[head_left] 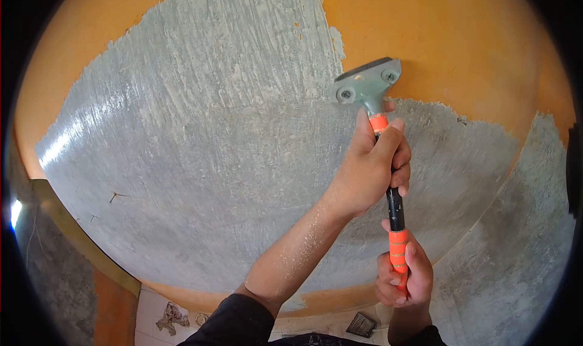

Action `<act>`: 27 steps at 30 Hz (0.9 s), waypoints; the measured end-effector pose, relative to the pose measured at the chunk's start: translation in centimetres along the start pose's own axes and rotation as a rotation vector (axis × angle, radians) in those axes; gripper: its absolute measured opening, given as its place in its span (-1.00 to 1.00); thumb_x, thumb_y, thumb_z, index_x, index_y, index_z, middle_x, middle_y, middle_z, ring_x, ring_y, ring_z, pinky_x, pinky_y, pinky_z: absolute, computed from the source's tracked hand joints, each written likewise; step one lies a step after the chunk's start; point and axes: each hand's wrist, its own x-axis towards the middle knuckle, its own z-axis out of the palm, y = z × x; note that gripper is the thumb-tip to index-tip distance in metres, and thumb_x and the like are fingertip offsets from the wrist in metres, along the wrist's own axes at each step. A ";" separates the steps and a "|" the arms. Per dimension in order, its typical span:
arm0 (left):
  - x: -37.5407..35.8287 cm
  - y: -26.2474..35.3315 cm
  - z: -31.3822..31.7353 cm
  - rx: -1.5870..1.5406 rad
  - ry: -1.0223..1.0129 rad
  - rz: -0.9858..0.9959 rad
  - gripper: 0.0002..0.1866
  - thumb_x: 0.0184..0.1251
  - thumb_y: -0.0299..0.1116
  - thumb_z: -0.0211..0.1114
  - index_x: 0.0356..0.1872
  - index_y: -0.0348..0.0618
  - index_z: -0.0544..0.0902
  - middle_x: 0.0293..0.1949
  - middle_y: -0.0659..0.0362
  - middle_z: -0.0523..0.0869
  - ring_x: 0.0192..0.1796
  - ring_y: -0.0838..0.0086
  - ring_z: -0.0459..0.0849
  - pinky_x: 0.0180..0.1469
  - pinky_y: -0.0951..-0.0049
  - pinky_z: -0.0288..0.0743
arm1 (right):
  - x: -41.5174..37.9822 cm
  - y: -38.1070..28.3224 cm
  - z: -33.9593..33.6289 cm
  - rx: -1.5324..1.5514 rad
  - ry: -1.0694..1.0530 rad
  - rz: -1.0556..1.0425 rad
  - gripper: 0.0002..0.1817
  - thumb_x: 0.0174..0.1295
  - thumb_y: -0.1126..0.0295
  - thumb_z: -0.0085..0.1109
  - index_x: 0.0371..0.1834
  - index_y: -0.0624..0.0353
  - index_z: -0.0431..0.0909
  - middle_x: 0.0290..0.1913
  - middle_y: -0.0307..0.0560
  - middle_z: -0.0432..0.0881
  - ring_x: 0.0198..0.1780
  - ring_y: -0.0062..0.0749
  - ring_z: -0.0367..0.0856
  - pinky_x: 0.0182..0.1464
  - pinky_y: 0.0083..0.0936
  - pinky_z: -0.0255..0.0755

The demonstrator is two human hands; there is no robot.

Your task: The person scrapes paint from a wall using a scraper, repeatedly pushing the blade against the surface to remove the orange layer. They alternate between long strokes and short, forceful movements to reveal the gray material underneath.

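A long-handled wall scraper (396, 209) with a grey metal head and a black and orange handle is held up against the wall (243, 164). My left hand (379, 152) wraps round the upper handle, just below the head. Lower down, my right hand (410, 273) is closed on the orange grip at the handle's end. The scraper's blade edge is at the border between orange paint (437, 36) and the bare grey patch. Pale flakes cling to my left forearm.
Orange paint with a ragged edge surrounds the scraped area above. A wooden-looking frame edge (79, 234) runs down at the left. On the tiled floor lie a crumpled cloth-like thing (173, 317) and a dark grate (362, 325). The wall turns a corner at the right.
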 end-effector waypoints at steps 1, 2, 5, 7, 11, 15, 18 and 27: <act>-0.2 -0.3 -0.2 0.001 -0.008 -0.003 -0.73 0.64 -0.23 -0.06 0.23 0.09 0.21 -0.54 0.27 0.30 -0.66 0.61 0.29 -0.57 0.44 0.41 | 0.0 0.2 -0.1 -0.005 0.003 -0.006 -0.37 0.54 -0.03 -0.13 0.53 0.05 0.11 -0.59 -0.18 0.30 -0.83 -0.62 0.15 -0.80 -0.58 0.07; -0.1 -0.4 -0.2 0.002 -0.018 -0.001 -0.73 0.64 -0.23 -0.05 0.23 0.09 0.21 -0.54 0.27 0.30 -0.65 0.61 0.30 -0.57 0.44 0.41 | 0.1 0.0 0.2 -0.008 0.013 -0.006 -0.38 0.54 -0.03 -0.12 0.52 0.06 0.11 -0.60 -0.18 0.30 -0.83 -0.63 0.15 -0.80 -0.59 0.07; 0.7 0.8 0.1 -0.007 -0.025 0.030 -0.75 0.64 -0.23 -0.06 0.21 0.10 0.21 -0.54 0.27 0.30 -0.65 0.61 0.29 -0.57 0.45 0.41 | 0.6 -0.8 1.9 -0.036 0.041 -0.020 -0.38 0.54 -0.03 -0.12 0.51 0.06 0.13 -0.60 -0.18 0.30 -0.82 -0.63 0.15 -0.79 -0.60 0.07; 1.2 2.2 0.4 0.002 -0.014 0.032 -0.75 0.64 -0.24 -0.06 0.20 0.10 0.21 -0.54 0.26 0.31 -0.65 0.61 0.30 -0.56 0.45 0.41 | 1.7 -1.4 2.8 -0.077 0.046 -0.049 -0.39 0.54 -0.03 -0.12 0.51 0.06 0.14 -0.61 -0.19 0.30 -0.83 -0.63 0.15 -0.80 -0.60 0.07; 1.4 1.8 0.3 0.006 -0.033 0.046 -0.74 0.63 -0.24 -0.04 0.20 0.07 0.20 -0.52 0.26 0.32 -0.65 0.60 0.31 -0.56 0.44 0.43 | 1.3 -1.2 2.3 -0.038 0.051 -0.059 -0.39 0.55 -0.01 -0.13 0.51 0.07 0.12 -0.61 -0.18 0.29 -0.85 -0.63 0.13 -0.82 -0.61 0.05; 1.6 2.3 0.5 0.023 -0.039 0.054 -0.70 0.62 -0.23 -0.03 0.22 0.03 0.18 -0.52 0.25 0.32 -0.65 0.60 0.31 -0.57 0.43 0.43 | 1.3 -1.4 2.7 -0.001 0.033 -0.070 -0.39 0.56 0.00 -0.16 0.52 0.08 0.08 -0.62 -0.18 0.28 -0.86 -0.63 0.13 -0.83 -0.62 0.04; 2.1 2.6 0.6 0.014 -0.044 0.065 -0.69 0.61 -0.24 -0.03 0.23 0.02 0.17 -0.52 0.26 0.31 -0.65 0.60 0.31 -0.57 0.44 0.42 | 1.5 -1.9 3.2 -0.029 0.048 -0.073 -0.39 0.56 -0.01 -0.17 0.52 0.08 0.07 -0.63 -0.18 0.27 -0.86 -0.63 0.13 -0.83 -0.62 0.04; 2.9 3.8 1.0 0.036 -0.026 0.097 -0.70 0.60 -0.23 -0.01 0.21 0.04 0.20 -0.53 0.29 0.31 -0.65 0.62 0.29 -0.57 0.47 0.39 | 2.5 -2.7 4.4 -0.054 0.057 -0.082 -0.38 0.54 -0.03 -0.14 0.51 0.08 0.10 -0.62 -0.19 0.28 -0.85 -0.63 0.15 -0.83 -0.62 0.06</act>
